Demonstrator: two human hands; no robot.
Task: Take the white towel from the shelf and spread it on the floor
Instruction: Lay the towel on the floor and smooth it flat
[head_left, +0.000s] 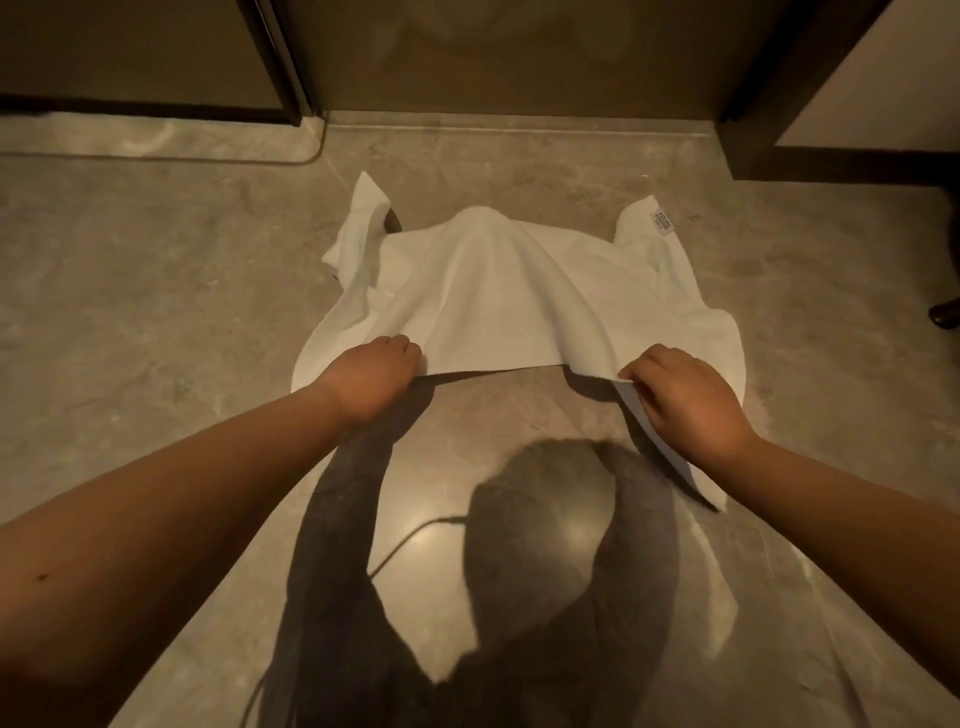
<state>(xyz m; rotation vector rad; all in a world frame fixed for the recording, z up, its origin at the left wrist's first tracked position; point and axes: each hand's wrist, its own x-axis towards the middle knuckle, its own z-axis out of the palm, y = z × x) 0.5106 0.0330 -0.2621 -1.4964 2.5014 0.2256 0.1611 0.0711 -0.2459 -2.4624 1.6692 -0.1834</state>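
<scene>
Fingers (636, 375) apparently pinching white towel (498, 291) edge

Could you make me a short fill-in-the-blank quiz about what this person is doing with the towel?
1. Both hands grip the near edge of a ____ towel.
2. The small printed label sits on the towel's far ____ corner.
3. The left hand and the right hand hold the towel over a polished ____ floor.
4. The towel's middle is humped up, so it is not yet lying ____.

Missing words: white; right; stone; flat
</scene>
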